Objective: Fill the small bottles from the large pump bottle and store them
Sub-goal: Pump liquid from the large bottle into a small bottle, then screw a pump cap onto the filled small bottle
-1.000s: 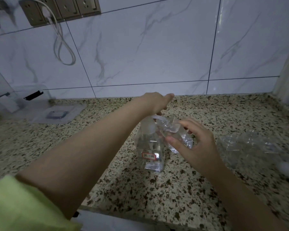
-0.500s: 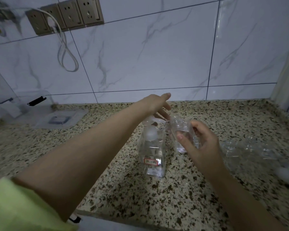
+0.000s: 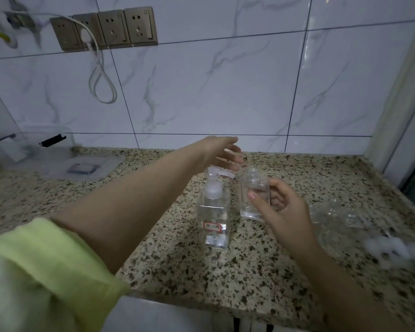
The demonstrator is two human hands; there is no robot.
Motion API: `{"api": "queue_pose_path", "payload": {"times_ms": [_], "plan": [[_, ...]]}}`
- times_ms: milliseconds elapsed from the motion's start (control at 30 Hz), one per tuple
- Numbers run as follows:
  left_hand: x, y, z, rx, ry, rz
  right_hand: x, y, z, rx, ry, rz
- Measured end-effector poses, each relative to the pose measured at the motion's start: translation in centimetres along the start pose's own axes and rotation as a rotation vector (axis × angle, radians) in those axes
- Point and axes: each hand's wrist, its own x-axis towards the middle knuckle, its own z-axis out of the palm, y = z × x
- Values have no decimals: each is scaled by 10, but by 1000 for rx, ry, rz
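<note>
Pump bottle upright mid-worktop, spout pointing right toward small bottle.

Right hand holds small bottle upright just beside pump bottle, thumb and fingers clamped round its body, open neck near spout tip: likely placed to catch liquid.

Left hand hovers above pump head, fingers apart, straight, holding nothing; likely poised to press.

More empty bottles and white caps blurred, toward worktop's right edge.
</note>
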Motion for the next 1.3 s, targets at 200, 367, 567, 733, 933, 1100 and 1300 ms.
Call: {"api": "queue_pose_path", "payload": {"times_ms": [200, 367, 567, 733, 933, 1100, 1300], "plan": [[-14, 9, 6, 113, 58, 139, -11, -7, -13, 12, -36, 96], [-31, 23, 21, 159, 48, 300, -22, -8, -22, 22, -17, 170], [-56, 19, 53, 237, 73, 598, -46, -7, -31, 29, 36, 194], [-74, -10, 79, 259, -56, 681, -69, 0, -41, -9, 84, 212], [-96, -73, 99, 207, -60, 718, -91, 17, -48, -38, 100, 210], [-90, -132, 106, 202, -16, 596, -95, 31, -51, -50, 141, 226], [-76, -168, 123, 200, -82, 454, -89, 41, -54, -103, 176, 252]]}}
